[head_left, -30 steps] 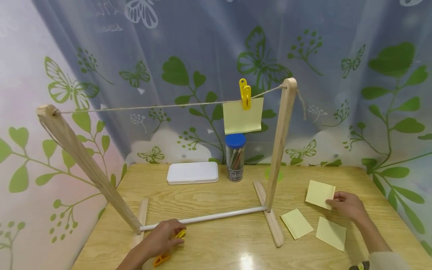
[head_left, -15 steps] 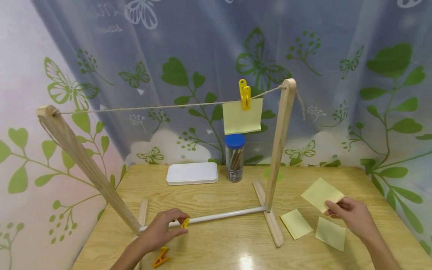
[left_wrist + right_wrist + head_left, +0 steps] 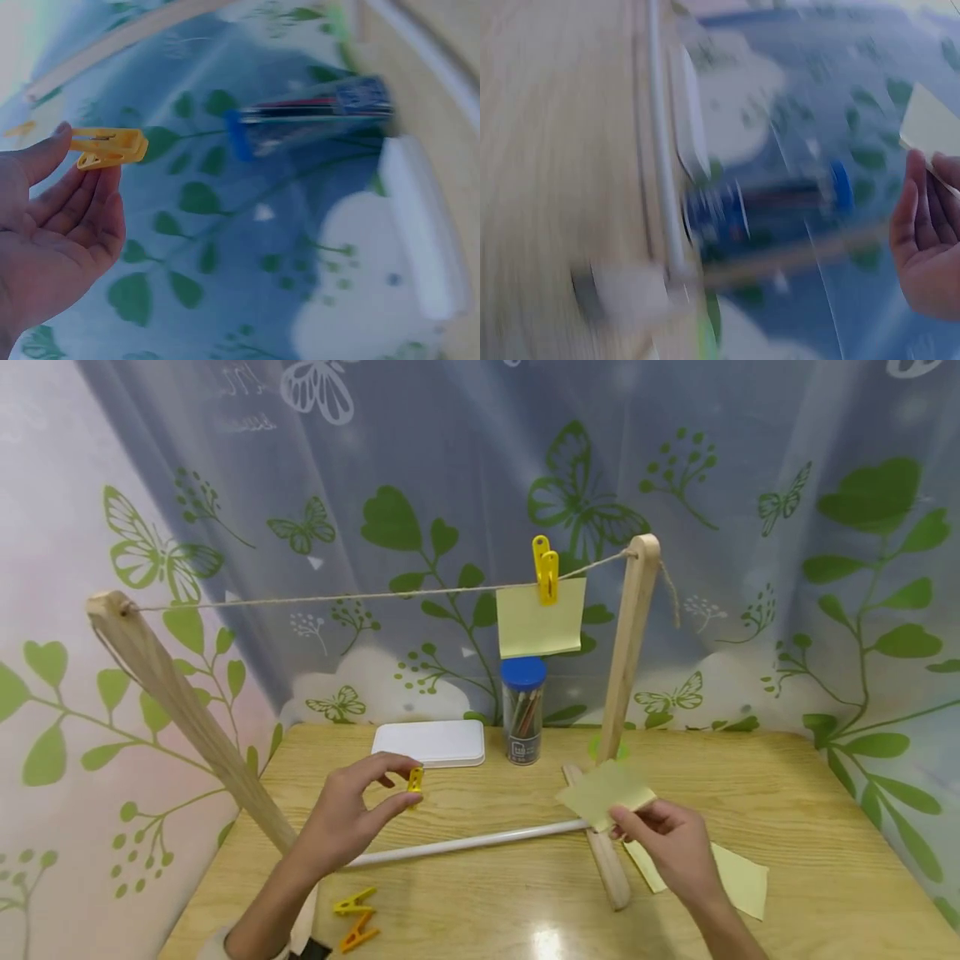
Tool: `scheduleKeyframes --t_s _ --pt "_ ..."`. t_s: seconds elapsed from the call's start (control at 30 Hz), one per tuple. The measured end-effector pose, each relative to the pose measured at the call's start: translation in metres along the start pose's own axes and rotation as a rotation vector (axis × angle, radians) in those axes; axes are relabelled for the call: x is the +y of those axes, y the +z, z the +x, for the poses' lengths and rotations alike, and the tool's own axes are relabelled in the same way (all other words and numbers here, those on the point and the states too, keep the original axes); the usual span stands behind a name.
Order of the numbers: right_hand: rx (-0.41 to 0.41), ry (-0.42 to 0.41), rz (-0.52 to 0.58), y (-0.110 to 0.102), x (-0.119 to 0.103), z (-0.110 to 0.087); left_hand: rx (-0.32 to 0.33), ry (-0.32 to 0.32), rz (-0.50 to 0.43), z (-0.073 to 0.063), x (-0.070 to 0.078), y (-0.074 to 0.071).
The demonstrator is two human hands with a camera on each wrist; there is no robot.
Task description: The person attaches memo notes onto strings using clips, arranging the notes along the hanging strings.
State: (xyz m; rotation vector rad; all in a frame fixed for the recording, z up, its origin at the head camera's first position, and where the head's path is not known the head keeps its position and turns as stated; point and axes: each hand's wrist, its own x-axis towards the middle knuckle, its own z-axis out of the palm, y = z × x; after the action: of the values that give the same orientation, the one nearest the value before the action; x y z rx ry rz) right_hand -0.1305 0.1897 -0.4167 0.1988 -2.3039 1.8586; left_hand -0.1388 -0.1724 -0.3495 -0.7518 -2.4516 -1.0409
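My left hand (image 3: 351,814) pinches a yellow clothespin (image 3: 415,783) between thumb and fingertips, raised above the table in front of the white case. In the left wrist view the clothespin (image 3: 111,146) points away from the palm. A pale yellow sticky note (image 3: 607,793) is pinched by one corner in my right hand (image 3: 671,839), overlapping the base of the right post. The right wrist view shows the note (image 3: 934,124) held between thumb and fingers. Above, another note (image 3: 540,625) hangs from the twine (image 3: 337,597), clipped by a yellow clothespin (image 3: 547,577).
Wooden posts (image 3: 630,643) joined by a white rod (image 3: 480,842) hold up the twine. Behind stand a blue-lidded pencil tub (image 3: 523,714) and a white case (image 3: 429,743). Yellow (image 3: 354,902) and orange clothespins (image 3: 358,933) lie front left. More notes (image 3: 742,878) lie at right.
My left hand has lifted the yellow clothespin off the table, up and slightly right. My right hand has picked up the sticky note and carried it left toward the right post.
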Motion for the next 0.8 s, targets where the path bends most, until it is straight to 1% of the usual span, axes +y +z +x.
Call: scheduleKeyframes --t_s 0.1,0.2,0.33,0.43,0.5,0.6,0.67,0.8 --pt "-0.005 0.010 0.097 0.031 -0.007 0.003 0.080 0.026 -0.046 0.016 0.014 -0.008" --pt "0.003 0.022 0.172 0.055 -0.015 0.007 0.158 0.068 -0.129 0.032 0.029 -0.015" --pt "-0.004 -0.027 0.294 0.078 -0.028 0.015 0.240 0.119 -0.241 0.052 0.047 -0.024" --pt "-0.014 -0.048 0.373 0.091 -0.036 0.022 0.294 0.141 -0.242 0.065 0.061 -0.032" --pt "-0.004 -0.039 0.406 0.100 -0.042 0.027 0.324 0.155 -0.241 0.073 0.070 -0.037" --pt "0.009 -0.018 0.435 0.111 -0.050 0.035 0.362 0.139 -0.252 0.085 0.084 -0.044" --pt "0.018 -0.008 0.443 0.118 -0.056 0.040 0.382 0.114 -0.274 0.094 0.093 -0.049" --pt "0.029 -0.017 0.504 0.130 -0.068 0.051 0.417 0.063 -0.324 0.114 0.111 -0.055"
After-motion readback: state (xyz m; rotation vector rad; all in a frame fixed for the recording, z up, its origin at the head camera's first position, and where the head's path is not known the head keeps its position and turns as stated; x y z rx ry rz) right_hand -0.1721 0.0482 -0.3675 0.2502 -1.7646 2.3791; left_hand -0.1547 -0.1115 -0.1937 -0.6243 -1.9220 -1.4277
